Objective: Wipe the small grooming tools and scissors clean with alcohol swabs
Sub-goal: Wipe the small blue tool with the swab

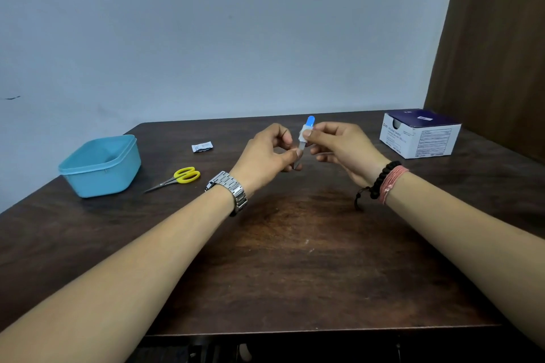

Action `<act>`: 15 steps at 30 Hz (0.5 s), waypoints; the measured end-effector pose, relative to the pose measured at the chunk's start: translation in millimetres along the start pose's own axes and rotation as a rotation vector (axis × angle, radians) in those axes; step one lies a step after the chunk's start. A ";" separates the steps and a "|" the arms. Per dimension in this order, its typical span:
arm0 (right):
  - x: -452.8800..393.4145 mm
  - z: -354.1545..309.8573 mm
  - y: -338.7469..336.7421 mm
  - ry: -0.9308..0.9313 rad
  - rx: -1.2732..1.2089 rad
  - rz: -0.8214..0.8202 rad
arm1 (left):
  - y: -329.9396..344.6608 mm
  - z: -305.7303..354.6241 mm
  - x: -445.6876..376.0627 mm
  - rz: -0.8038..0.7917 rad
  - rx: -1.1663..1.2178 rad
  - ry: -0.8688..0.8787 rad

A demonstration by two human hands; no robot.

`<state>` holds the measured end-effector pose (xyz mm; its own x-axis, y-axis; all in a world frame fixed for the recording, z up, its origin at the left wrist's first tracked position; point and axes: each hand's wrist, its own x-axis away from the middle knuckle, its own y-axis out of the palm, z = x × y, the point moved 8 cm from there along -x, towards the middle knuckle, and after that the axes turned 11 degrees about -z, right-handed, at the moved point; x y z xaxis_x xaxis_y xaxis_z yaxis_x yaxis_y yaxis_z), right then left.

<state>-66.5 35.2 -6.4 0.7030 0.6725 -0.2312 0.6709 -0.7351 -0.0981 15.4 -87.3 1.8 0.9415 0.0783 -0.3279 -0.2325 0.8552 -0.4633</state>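
Sitting at the far left of the dark wooden desk (295,259) was a light blue plastic tub (100,166), lidless, with nothing visible inside it from this angle. Just to its right lay a pair of small scissors (177,178) with yellow handles, blades closed and pointing toward the tub. Beyond the scissors, nearer the wall, lay a small white swab packet (202,146), crumpled and apart from everything else.

At the middle of the desk, both hands were raised above the surface. The left hand (265,156) — a metal watch (233,190) on its wrist — had its fingers curled, thumb and forefinger pinching the lower metal end of a slim grooming tool (303,141). The tool stood nearly upright, its blue tip uppermost. The right hand (339,147), with a black bead bracelet (380,178) and pink thread bands at the wrist, held a white alcohol swab (304,132) wrapped around the tool's upper part, just under the blue tip, its fingers closed narrowly on the swab.

At the far right stood a white and dark blue box of alcohol swabs (421,134), well apart from the hands — its opening facing left.
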 end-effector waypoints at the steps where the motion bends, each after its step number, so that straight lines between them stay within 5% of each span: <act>1: 0.1 -2.3 -3.2 -0.013 -0.009 0.022 | 1.7 -1.0 -0.4 -0.017 0.020 -0.007; 15: -1.1 -6.0 -4.4 -0.036 -0.088 -0.027 | 2.9 -1.3 -1.4 -0.064 0.071 -0.003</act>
<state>-68.8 38.2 0.2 0.6769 0.6870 -0.2643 0.7084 -0.7055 -0.0195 13.1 -85.6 -0.2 0.9547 0.0239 -0.2965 -0.1540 0.8925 -0.4238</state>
